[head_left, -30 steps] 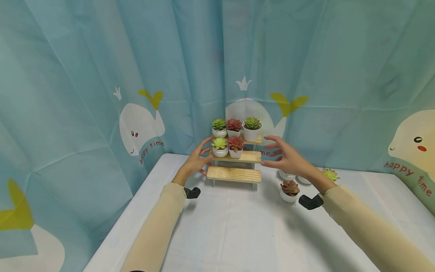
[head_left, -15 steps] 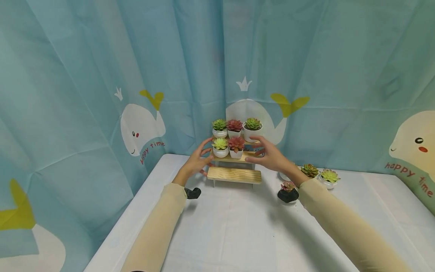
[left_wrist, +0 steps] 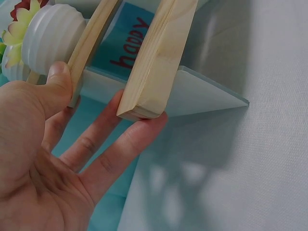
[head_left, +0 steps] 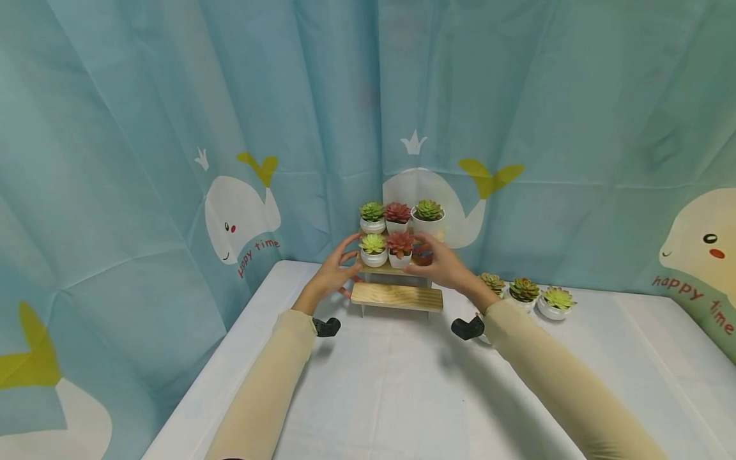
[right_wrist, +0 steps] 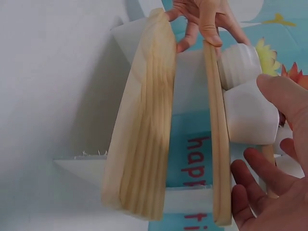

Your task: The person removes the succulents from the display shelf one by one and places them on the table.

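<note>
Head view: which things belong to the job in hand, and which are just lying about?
Job, apparently:
three-tier wooden stand
potted succulents on its upper tiers
unshelved succulents to its right, probably

Just around:
whale-print curtain
white tablecloth

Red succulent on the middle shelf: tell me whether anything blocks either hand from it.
Nothing visible stands between the right hand and the red succulent: that hand is right beside its white pot, though contact is unclear. On the other side, the yellow-green succulent stands between it and the left hand.
</note>
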A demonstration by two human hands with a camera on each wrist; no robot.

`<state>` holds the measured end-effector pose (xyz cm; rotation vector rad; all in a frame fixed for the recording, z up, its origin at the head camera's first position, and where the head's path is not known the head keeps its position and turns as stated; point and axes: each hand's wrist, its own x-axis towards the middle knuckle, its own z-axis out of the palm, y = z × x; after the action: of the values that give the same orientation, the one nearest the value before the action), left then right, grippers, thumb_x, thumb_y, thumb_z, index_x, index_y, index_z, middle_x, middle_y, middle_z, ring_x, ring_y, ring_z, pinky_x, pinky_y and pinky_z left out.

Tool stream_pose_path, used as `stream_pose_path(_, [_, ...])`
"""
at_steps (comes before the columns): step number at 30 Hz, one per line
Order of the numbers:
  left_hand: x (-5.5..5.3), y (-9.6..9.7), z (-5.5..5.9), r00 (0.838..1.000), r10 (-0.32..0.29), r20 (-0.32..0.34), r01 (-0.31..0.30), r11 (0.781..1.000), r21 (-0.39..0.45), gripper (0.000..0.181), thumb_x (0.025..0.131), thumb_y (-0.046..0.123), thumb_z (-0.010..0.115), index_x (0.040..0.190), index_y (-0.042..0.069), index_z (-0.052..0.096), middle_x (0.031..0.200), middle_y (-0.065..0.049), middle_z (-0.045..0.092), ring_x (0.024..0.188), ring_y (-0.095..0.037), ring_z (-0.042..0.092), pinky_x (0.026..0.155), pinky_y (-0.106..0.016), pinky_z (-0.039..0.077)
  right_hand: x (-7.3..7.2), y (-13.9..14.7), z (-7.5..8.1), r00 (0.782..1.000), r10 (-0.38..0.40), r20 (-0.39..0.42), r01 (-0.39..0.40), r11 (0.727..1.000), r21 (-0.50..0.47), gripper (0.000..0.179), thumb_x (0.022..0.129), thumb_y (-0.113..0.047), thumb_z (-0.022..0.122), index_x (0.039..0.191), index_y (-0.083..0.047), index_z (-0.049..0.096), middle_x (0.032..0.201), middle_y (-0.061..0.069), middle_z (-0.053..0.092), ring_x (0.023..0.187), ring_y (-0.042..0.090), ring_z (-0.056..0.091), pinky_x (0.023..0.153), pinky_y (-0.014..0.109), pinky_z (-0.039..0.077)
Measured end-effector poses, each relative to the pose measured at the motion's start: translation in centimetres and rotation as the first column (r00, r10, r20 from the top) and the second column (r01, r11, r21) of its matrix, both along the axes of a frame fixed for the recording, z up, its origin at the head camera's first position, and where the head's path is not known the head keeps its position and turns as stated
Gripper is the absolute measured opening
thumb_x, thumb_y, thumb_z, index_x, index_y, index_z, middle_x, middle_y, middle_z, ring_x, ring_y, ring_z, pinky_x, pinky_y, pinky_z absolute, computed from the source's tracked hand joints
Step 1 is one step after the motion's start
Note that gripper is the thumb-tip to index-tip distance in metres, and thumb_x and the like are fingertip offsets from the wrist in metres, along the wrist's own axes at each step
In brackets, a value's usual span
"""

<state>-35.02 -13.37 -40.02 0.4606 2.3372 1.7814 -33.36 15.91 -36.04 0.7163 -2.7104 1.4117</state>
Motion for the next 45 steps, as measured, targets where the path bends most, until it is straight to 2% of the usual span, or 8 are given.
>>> stream_pose_path(4, [0.0,0.0,-0.1,1.0,0.004,-0.005,-0.004,1.0,-0.007,0.073,0.106,0.016,0.06,0.159,0.05,0.025,0.166,-0.015,0.027,0.109,-0.046,0.067,0.057,-0.062,0.059,-0.2,-0.4,-0.1,1.0,0.005,-0.002,-0.005,1.0,0.004,0.073,0.092,-0.022,0.081,0.152,-0.006,0.042,0.126,0.024,0.062,0.106,0.032,0.066,0.088,0.047,0.058])
stream_pose_path(9, [0.0,0.0,0.0,1.0,0.006,-0.007,-0.006,1.0,-0.01,0.072,0.105,0.018,0.061,0.158,0.052,0.025,0.167,-0.014,0.027,0.104,-0.042,0.07,0.059,-0.066,0.058,-0.4,-0.7,-0.2,1.0,-0.012,-0.004,0.012,1.0,0.011,0.066,0.094,-0.024,0.079,0.149,-0.005,0.046,0.114,0.016,0.066,0.099,0.028,0.067,0.081,0.042,0.058])
stream_pose_path(20, [0.0,0.0,-0.1,1.0,0.001,-0.004,-0.001,1.0,-0.01,0.072,0.105,0.018,0.061,0.158,0.052,0.026,0.167,-0.014,0.026,0.119,-0.047,0.063,0.058,-0.064,0.059,-0.1,-0.9,-0.5,0.997,-0.072,-0.021,0.072,0.997,0.019,0.068,0.096,-0.03,0.076,0.152,-0.008,0.045,0.127,0.019,0.065,0.11,0.034,0.067,0.091,0.051,0.058])
stream_pose_path(31, [-0.1,-0.1,-0.2,1.0,-0.005,-0.012,0.005,1.0,-0.005,0.072,0.105,0.019,0.061,0.158,0.053,0.026,0.167,-0.014,0.026,0.125,-0.047,0.06,0.057,-0.063,0.059,-0.1,-1.3,-0.4,0.996,-0.085,-0.031,0.085,0.996,-0.005,0.048,0.097,-0.025,0.076,0.137,-0.008,0.056,0.12,0.017,0.067,0.106,0.032,0.068,0.089,0.049,0.059])
stream_pose_path(39, [-0.2,-0.2,-0.2,1.0,-0.01,-0.017,0.01,1.0,-0.005,0.073,0.104,0.021,0.063,0.159,0.05,0.025,0.167,-0.016,0.025,0.12,-0.05,0.061,0.058,-0.063,0.059,-0.1,-1.3,-0.3,0.996,-0.085,-0.011,0.085,0.996,-0.012,0.048,0.096,-0.025,0.076,0.136,-0.007,0.056,0.122,0.017,0.067,0.107,0.033,0.068,0.091,0.05,0.058])
stream_pose_path(45, [-0.1,0.0,-0.1,1.0,-0.006,-0.013,0.006,1.0,-0.005,0.074,0.104,0.021,0.063,0.16,0.049,0.025,0.167,-0.015,0.026,0.13,-0.047,0.056,0.058,-0.06,0.06,-0.1,-1.2,-0.2,0.996,-0.085,0.003,0.085,0.996,-0.015,0.049,0.095,-0.026,0.077,0.136,-0.006,0.057,0.12,0.017,0.066,0.106,0.032,0.067,0.09,0.049,0.058])
